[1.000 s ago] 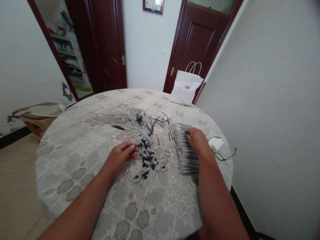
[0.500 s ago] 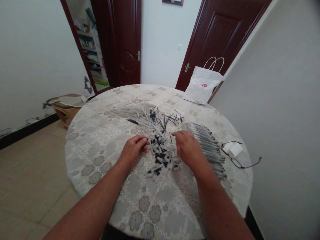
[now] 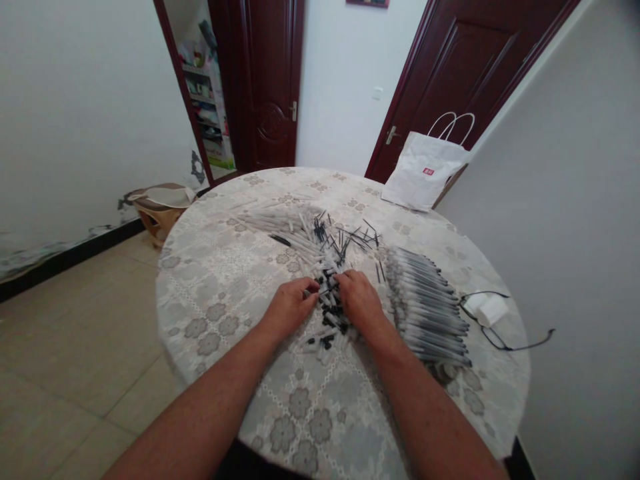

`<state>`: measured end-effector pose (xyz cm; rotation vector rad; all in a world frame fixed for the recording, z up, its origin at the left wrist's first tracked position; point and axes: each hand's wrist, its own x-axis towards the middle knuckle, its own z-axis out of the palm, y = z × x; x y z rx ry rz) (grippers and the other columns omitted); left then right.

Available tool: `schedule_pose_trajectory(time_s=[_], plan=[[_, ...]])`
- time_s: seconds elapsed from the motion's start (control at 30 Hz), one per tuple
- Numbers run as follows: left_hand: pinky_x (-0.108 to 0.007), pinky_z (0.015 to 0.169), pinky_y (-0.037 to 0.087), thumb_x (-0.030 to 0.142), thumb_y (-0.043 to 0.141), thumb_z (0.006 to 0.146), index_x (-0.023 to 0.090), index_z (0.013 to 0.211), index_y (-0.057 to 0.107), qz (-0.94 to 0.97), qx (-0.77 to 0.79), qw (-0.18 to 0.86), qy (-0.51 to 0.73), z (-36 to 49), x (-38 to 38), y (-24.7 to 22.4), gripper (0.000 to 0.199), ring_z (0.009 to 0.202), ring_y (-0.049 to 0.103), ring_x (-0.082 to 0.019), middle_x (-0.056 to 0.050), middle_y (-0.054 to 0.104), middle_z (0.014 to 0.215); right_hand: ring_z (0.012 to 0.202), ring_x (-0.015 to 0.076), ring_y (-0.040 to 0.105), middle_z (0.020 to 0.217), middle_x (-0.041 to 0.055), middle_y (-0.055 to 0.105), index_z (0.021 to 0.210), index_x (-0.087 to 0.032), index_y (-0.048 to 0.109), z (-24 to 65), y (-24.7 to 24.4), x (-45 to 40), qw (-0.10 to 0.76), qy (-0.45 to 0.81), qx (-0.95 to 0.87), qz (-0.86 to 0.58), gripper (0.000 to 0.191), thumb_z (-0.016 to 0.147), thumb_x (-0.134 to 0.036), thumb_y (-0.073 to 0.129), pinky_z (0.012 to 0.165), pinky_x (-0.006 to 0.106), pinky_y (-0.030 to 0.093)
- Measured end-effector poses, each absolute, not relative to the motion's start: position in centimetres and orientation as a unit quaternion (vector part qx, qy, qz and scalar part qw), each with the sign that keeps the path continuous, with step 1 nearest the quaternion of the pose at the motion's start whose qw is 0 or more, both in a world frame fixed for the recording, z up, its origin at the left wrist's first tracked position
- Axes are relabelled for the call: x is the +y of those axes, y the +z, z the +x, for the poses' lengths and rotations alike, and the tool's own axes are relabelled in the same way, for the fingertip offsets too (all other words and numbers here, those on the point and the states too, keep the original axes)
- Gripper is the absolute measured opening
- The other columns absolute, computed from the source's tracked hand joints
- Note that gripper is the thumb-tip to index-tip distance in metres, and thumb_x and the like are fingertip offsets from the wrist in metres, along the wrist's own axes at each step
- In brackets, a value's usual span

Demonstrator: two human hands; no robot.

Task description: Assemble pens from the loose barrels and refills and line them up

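A loose pile of small white and black pen caps (image 3: pixel 332 321) lies mid-table between my two hands. My left hand (image 3: pixel 293 303) rests at the pile's left edge, thumb and fingers pinched together; what they hold, if anything, is hidden. My right hand (image 3: pixel 358 299) reaches into the pile's upper right side with its fingers bent down among the caps, and its fingertips are partly hidden. Beyond the hands lie white pen barrels (image 3: pixel 287 227), thin dark sticks like refills (image 3: pixel 367 239) and one black piece (image 3: pixel 281 240). Right of my right hand, grey-white pens (image 3: pixel 433 303) lie side by side in a row.
Black-framed glasses (image 3: pixel 506 347) and a folded white tissue (image 3: pixel 487 309) lie at the right of the round table. A white paper bag (image 3: pixel 425 173) stands at the back right edge. A wooden stool (image 3: pixel 163 210) is on the floor at left.
My right hand has moved left from beside the pen row into the pile of caps. My left hand stays at the pile's left edge. The view has turned slightly left.
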<state>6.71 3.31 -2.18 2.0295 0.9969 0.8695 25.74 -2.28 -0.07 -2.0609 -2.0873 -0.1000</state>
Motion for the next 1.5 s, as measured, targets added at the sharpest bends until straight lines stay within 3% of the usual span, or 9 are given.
schedule_pose_trajectory(time_s=[0.2, 0.37, 0.57, 0.7, 0.87, 1.1, 1.27, 1.4, 1.5], plan=[[-0.032, 0.08, 0.048, 0.026, 0.074, 0.078, 0.026, 0.086, 0.078, 0.745, 0.355, 0.412, 0.387, 7.0, 3.0, -2.0, 0.01, 0.078, 0.065, -0.023, -0.004, 0.074, 0.083, 0.107, 0.0223, 0.056, 0.107, 0.0102, 0.065, 0.118, -0.022, 0.07, 26.4, 0.1, -3.1, 0.135, -0.028, -0.73, -0.669, 0.029, 0.099, -0.015, 0.049, 0.095, 0.029, 0.043], [-0.031, 0.076, 0.047, 0.038, 0.07, 0.083, 0.024, 0.086, 0.079, 0.712, 0.371, 0.446, 0.397, 6.8, 2.9, -0.6, 0.016, 0.081, 0.065, -0.024, -0.005, 0.075, 0.084, 0.104, 0.0215, 0.056, 0.105, 0.0082, 0.063, 0.11, -0.023, 0.069, 26.3, 0.8, -4.2, 0.168, -0.043, -0.742, -0.648, 0.025, 0.098, -0.013, 0.051, 0.092, 0.028, 0.044], [-0.025, 0.047, 0.032, 0.051, 0.064, 0.087, 0.017, 0.086, 0.076, 0.628, 0.4, 0.544, 0.388, 6.1, 3.5, 0.0, 0.035, 0.048, 0.045, -0.012, -0.004, 0.071, 0.073, 0.105, 0.0216, 0.056, 0.109, 0.0089, 0.063, 0.112, -0.022, 0.068, 25.7, 1.5, -4.8, 0.224, -0.054, -0.76, -0.608, 0.027, 0.098, -0.011, 0.048, 0.093, 0.029, 0.045], [-0.023, 0.04, 0.022, 0.051, 0.068, 0.083, 0.014, 0.097, 0.074, 0.532, 0.359, 0.647, 0.411, 5.9, 3.8, -0.3, 0.04, 0.043, 0.034, -0.007, -0.006, 0.071, 0.08, 0.106, 0.0211, 0.057, 0.111, 0.0092, 0.063, 0.113, -0.021, 0.066, 25.6, 1.4, -4.7, 0.287, -0.041, -0.767, -0.573, 0.026, 0.1, -0.012, 0.046, 0.095, 0.031, 0.047], [-0.02, 0.038, 0.023, 0.048, 0.075, 0.077, 0.014, 0.104, 0.071, 0.508, 0.338, 0.687, 0.395, 6.0, 3.5, -0.1, 0.043, 0.046, 0.042, -0.007, -0.008, 0.074, 0.087, 0.108, 0.022, 0.058, 0.114, 0.0106, 0.064, 0.113, -0.021, 0.066, 25.3, 0.7, -4.6, 0.33, -0.018, -0.77, -0.547, 0.026, 0.1, -0.012, 0.045, 0.096, 0.034, 0.049], [-0.02, 0.042, 0.036, 0.047, 0.077, 0.078, 0.015, 0.109, 0.068, 0.489, 0.346, 0.704, 0.382, 6.3, 3.7, -0.8, 0.046, 0.056, 0.059, -0.011, -0.013, 0.075, 0.097, 0.104, 0.0216, 0.06, 0.109, 0.0103, 0.063, 0.111, -0.021, 0.065, 24.8, 0.8, -4.8, 0.356, 0.026, -0.766, -0.535, 0.025, 0.1, -0.014, 0.044, 0.094, 0.034, 0.051], [-0.018, 0.042, 0.038, 0.042, 0.08, 0.074, 0.017, 0.1, 0.063, 0.453, 0.355, 0.694, 0.433, 6.4, 4.1, -1.4, 0.039, 0.059, 0.06, -0.011, -0.005, 0.069, 0.085, 0.11, 0.0207, 0.06, 0.116, 0.0107, 0.063, 0.11, -0.021, 0.066, 24.4, 1.2, -5.2, 0.354, 0.077, -0.797, -0.484, 0.025, 0.098, -0.011, 0.046, 0.096, 0.034, 0.05], [-0.018, 0.042, 0.038, 0.031, 0.077, 0.072, 0.022, 0.097, 0.055, 0.373, 0.361, 0.688, 0.507, 6.2, 4.7, -1.6, 0.034, 0.059, 0.06, -0.011, 0.004, 0.057, 0.071, 0.111, 0.0197, 0.062, 0.116, 0.0081, 0.066, 0.107, -0.023, 0.066, 24.4, 1.4, -5.3, 0.418, 0.167, -0.761, -0.467, 0.02, 0.1, -0.019, 0.048, 0.098, 0.035, 0.049], [-0.018, 0.044, 0.041, 0.026, 0.072, 0.072, 0.024, 0.101, 0.051, 0.348, 0.35, 0.679, 0.543, 6.1, 4.9, -1.5, 0.036, 0.06, 0.061, -0.011, 0.005, 0.058, 0.078, 0.102, 0.0198, 0.067, 0.105, 0.0048, 0.072, 0.107, -0.024, 0.064, 24.5, 0.8, -5.0, 0.484, 0.239, -0.652, -0.533, 0.017, 0.1, -0.031, 0.051, 0.093, 0.035, 0.052]])
